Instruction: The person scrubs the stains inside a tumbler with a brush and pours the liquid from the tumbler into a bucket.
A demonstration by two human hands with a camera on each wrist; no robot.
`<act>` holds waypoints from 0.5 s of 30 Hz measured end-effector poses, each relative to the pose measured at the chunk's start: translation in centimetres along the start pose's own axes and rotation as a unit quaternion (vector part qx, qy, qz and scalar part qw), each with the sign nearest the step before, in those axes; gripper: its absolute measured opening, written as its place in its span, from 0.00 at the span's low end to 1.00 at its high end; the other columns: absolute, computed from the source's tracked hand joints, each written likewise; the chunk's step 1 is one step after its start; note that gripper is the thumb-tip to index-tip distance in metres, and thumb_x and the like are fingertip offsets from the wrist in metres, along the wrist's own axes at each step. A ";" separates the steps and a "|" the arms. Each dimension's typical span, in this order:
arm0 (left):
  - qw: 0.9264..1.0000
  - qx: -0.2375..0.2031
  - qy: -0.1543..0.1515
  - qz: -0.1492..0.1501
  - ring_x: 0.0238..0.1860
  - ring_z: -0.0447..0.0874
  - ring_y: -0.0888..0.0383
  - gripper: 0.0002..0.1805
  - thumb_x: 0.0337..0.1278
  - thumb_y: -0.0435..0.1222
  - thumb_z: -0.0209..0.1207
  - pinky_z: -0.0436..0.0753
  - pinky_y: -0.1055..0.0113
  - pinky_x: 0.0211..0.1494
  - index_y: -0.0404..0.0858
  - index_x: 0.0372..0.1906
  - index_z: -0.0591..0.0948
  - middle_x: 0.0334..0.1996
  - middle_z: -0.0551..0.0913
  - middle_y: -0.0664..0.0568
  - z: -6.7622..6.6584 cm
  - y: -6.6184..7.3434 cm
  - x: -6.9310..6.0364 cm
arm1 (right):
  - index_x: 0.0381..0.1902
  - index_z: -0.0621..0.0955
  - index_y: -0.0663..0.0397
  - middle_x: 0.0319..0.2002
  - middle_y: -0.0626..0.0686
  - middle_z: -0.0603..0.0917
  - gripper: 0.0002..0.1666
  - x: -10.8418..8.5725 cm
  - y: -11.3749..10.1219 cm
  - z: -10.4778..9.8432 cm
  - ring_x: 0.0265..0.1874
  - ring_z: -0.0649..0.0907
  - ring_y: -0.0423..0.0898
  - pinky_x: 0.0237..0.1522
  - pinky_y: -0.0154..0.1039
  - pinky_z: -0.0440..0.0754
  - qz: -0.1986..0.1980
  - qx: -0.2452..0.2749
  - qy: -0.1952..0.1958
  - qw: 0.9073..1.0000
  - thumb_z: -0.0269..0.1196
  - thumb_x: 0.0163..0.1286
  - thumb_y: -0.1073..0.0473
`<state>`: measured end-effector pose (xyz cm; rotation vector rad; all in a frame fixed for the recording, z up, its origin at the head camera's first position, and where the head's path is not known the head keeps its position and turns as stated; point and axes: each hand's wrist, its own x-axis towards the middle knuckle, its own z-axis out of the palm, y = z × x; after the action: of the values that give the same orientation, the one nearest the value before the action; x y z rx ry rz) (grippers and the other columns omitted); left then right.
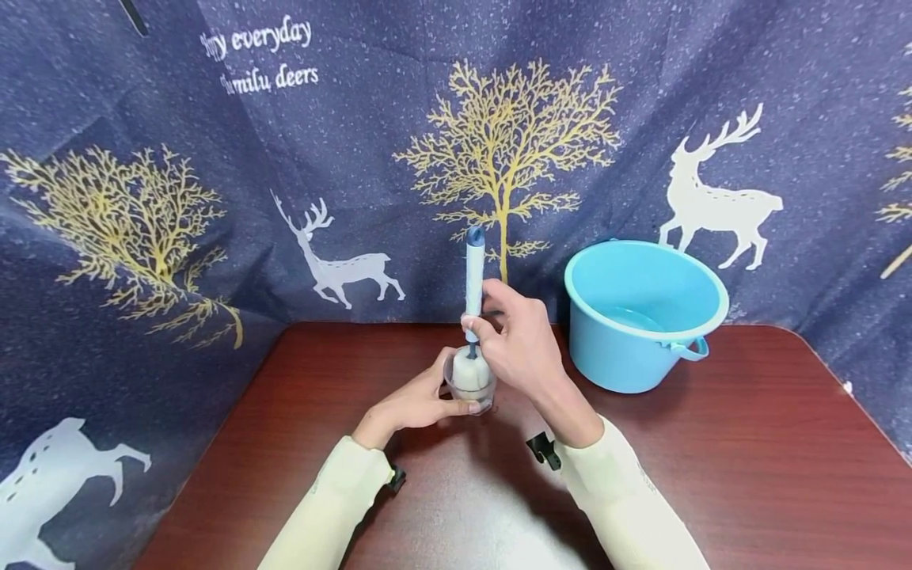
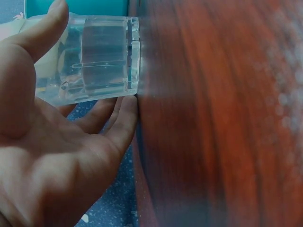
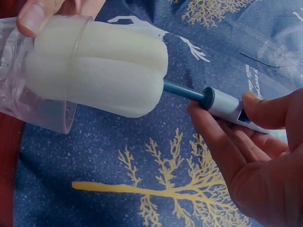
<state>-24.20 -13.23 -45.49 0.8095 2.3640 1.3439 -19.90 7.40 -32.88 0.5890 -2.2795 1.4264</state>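
Note:
A clear cup (image 2: 104,56) stands upright on the table, and my left hand (image 1: 420,398) grips it round the side with thumb and fingers. Partly inside its mouth sits the white sponge head (image 3: 109,66) of a cup brush, with the upper part of the sponge showing above the rim. My right hand (image 1: 518,339) holds the brush's light blue handle (image 1: 474,277) between thumb and fingers, the handle pointing nearly straight up. A thin dark blue neck (image 3: 184,91) joins handle and sponge.
A light blue bucket (image 1: 606,348) with a side handle stands at the back right of the reddish-brown table (image 1: 442,507). Behind the table hangs a dark blue cloth (image 1: 399,150) printed with trees and deer.

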 end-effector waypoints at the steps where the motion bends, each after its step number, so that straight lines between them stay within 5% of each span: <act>1: 1.000 -0.001 0.000 0.000 0.69 0.73 0.60 0.47 0.64 0.44 0.74 0.73 0.55 0.75 0.51 0.78 0.56 0.68 0.73 0.55 0.0 0.0 0.0 | 0.46 0.82 0.45 0.34 0.44 0.90 0.11 0.0 0.0 0.0 0.28 0.90 0.43 0.32 0.44 0.82 0.001 0.005 -0.001 1.000 0.70 0.72 0.65; 15: 1.000 -0.016 -0.002 -0.002 0.67 0.76 0.61 0.46 0.63 0.44 0.75 0.74 0.58 0.73 0.50 0.76 0.57 0.68 0.73 0.57 0.0 0.1 -0.1 | 0.48 0.85 0.47 0.35 0.48 0.91 0.13 0.2 0.3 0.1 0.35 0.92 0.42 0.41 0.45 0.90 0.015 0.063 0.001 0.998 0.72 0.70 0.67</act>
<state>-24.03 -13.22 -45.40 0.7985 2.3337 1.3733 -20.25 7.37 -33.03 0.5925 -2.2187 1.5931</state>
